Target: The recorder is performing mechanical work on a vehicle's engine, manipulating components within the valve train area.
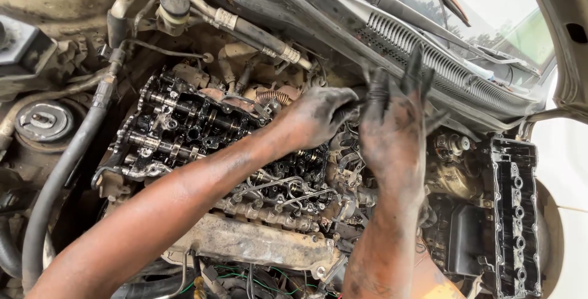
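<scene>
**Oily hands at the back of an open cylinder head**

An open engine bay fills the view, grimy and daylit, with the windscreen (490, 23) and wiper cowl (429, 54) running above both hands. Far left of the hands sits a round strut mount (44, 121), and a thick black hose (61, 182) curves down beside it. Just left of the left hand lies the exposed cylinder head (184, 130), its camshafts black with oil. The left hand (315, 115) reaches across the head, fingers curled shut around something at the rear of the engine; what it grips cannot be made out. Touching it on the right, the right hand (392, 130) stands upright with fingers spread wide, holding nothing visible. Well right of both hands, the removed black valve cover (514, 213) rests upside down.
</scene>
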